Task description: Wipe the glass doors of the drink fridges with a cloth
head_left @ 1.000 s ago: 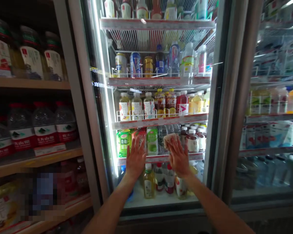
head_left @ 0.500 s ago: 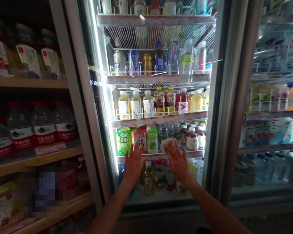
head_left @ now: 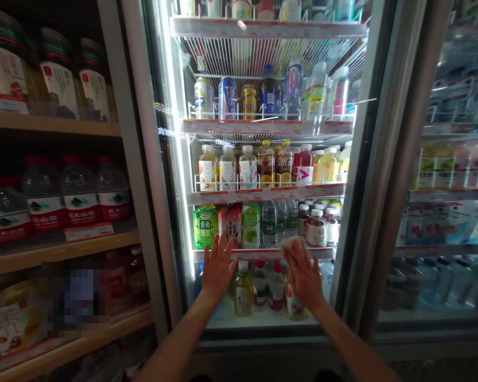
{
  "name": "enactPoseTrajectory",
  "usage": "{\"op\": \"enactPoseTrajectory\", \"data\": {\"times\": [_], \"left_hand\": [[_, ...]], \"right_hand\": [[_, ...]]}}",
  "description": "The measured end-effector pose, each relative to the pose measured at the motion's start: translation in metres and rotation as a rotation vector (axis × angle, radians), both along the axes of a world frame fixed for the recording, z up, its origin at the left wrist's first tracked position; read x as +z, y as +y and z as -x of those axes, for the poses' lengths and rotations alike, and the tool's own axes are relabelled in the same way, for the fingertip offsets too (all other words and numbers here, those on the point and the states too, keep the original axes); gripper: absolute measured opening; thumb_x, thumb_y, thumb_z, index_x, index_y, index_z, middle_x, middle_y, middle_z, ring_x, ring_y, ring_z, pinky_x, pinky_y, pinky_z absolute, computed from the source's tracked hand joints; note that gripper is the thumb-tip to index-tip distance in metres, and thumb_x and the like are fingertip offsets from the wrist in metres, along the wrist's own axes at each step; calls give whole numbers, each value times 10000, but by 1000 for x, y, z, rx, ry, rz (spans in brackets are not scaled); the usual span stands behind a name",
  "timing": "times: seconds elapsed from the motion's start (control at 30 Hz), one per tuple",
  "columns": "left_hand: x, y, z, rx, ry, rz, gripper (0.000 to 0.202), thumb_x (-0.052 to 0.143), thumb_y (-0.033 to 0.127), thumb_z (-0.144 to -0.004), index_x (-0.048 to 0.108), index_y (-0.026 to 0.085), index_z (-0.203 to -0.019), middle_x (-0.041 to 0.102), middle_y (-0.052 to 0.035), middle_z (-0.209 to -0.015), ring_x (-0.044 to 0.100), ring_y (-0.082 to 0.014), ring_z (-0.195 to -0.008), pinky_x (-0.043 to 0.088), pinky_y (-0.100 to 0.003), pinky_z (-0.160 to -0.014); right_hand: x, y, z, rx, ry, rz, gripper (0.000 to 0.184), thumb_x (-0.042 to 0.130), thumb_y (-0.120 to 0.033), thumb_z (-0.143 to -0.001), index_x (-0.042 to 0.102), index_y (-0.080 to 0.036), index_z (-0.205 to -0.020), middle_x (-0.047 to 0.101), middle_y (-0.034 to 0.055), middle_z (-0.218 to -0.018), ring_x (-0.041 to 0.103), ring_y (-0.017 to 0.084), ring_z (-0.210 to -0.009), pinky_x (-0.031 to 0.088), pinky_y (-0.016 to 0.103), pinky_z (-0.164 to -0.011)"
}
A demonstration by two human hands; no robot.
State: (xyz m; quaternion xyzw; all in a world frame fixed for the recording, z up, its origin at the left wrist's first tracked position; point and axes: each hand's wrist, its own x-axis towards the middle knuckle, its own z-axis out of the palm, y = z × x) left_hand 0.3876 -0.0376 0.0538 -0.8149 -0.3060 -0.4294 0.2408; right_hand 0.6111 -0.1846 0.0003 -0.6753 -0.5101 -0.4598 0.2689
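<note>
My left hand (head_left: 217, 271) lies flat with its fingers spread against the glass door (head_left: 263, 324) of a lit drinks fridge, level with the lowest wire shelf edge. My right hand (head_left: 306, 278) presses a pale, crumpled cloth (head_left: 291, 244) against the same glass, further right; the cloth shows at the fingertips and the rest is hidden by the hand. Behind the glass near my left hand stand a green drink bottle (head_left: 205, 227) and a red one (head_left: 230, 223). A yellowish bottle (head_left: 242, 294) stands on the fridge floor between my hands.
Open wooden shelves (head_left: 56, 124) with large bottles and red-labelled water packs (head_left: 82, 204) stand at the left. A metal door frame (head_left: 394, 148) separates this door from another glass-fronted fridge section (head_left: 442, 318) at the right. Shelves of bottles and cans (head_left: 228, 98) rise above my hands.
My right hand has moved the cloth a little down and to the right across the glass. My left hand has stayed nearly in place. The view has shifted slightly.
</note>
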Motion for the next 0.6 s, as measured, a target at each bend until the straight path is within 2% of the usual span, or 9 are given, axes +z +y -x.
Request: {"op": "enactPoseTrajectory", "data": {"times": [0.1,0.17,0.23,0.37,0.43,0.53,0.6], "left_hand": [[-5,1,1,0,-9,17,509,519,310,-847,423,235,-1342,343,-96,-1449,272,-274,-1359,281,-504,-1077],[-7,2,-1,-6,-13,32,517,517,305,-848,414,223,-1348,322,-106,-1458,246,-278,-1367,266,-514,-1084],[-9,1,-2,-13,-21,41,527,517,308,-849,404,214,-1355,307,-115,-1463,218,-278,-1376,251,-522,-1089],[-6,2,2,-32,-13,32,532,519,304,-851,393,219,-1361,310,-111,-1465,186,-264,-1386,243,-513,-1098],[-3,5,9,-13,-42,29,537,521,305,-851,388,210,-1363,292,-121,-1473,159,-274,-1391,245,-519,-1094],[2,13,23,66,-160,52,554,516,326,-856,371,186,-1371,246,-158,-1486,125,-302,-1394,250,-553,-1076],[4,18,29,79,-179,72,558,519,328,-856,367,180,-1372,233,-173,-1487,124,-309,-1394,260,-558,-1068]], "right_hand": [[-3,-22,-49,-202,175,-241,612,392,-229,-848,247,-208,-1442,257,152,-1483,340,326,-1312,262,568,-1024],[-1,-25,-58,-244,264,-332,626,396,-263,-845,244,-142,-1440,195,196,-1493,311,366,-1319,322,577,-974],[-1,-16,-39,-157,242,-291,637,384,-254,-847,210,-129,-1447,148,190,-1506,252,358,-1348,342,556,-972],[5,13,23,101,21,34,650,393,-170,-831,206,-218,-1451,234,88,-1503,170,278,-1391,243,498,-1072],[15,16,27,126,-28,56,654,394,-150,-832,203,-245,-1450,281,71,-1486,205,253,-1383,205,484,-1090],[39,12,-1,-18,81,-212,623,391,-195,-862,194,-262,-1449,217,106,-1505,289,272,-1348,243,516,-1050],[54,14,-13,-102,188,-374,609,402,-232,-863,221,-231,-1444,148,139,-1518,281,308,-1346,291,528,-1008]]}}
